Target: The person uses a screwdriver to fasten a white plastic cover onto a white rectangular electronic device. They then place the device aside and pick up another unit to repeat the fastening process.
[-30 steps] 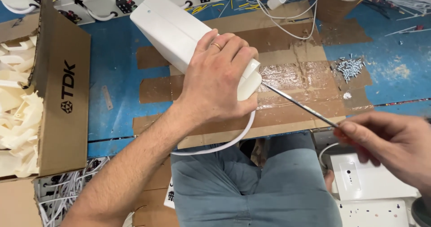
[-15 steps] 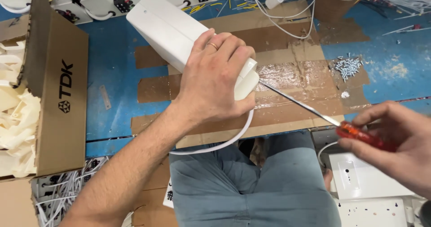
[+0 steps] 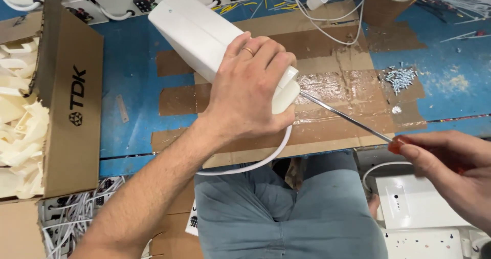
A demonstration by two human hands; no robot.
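Observation:
My left hand (image 3: 253,87) grips the near end of a long white plastic casing (image 3: 197,31) that lies slanted on the taped cardboard sheet (image 3: 337,80). A white cable (image 3: 255,164) loops out from under that hand. My right hand (image 3: 450,169) holds a long screwdriver (image 3: 345,116) by its red handle, at the lower right. The thin metal shaft runs up and left, and its tip reaches the end of the casing beside my left fingers. The tip itself is hidden by the casing.
An open cardboard box (image 3: 66,105) with cream plastic parts stands at the left. A small pile of screws (image 3: 401,77) lies at the right of the cardboard. White casings (image 3: 414,205) sit at lower right, more units with cables along the far edge, a brown tube (image 3: 388,0) behind.
My right hand has shifted slightly along the screwdriver handle, turning it. The left hand and casing have stayed nearly in place.

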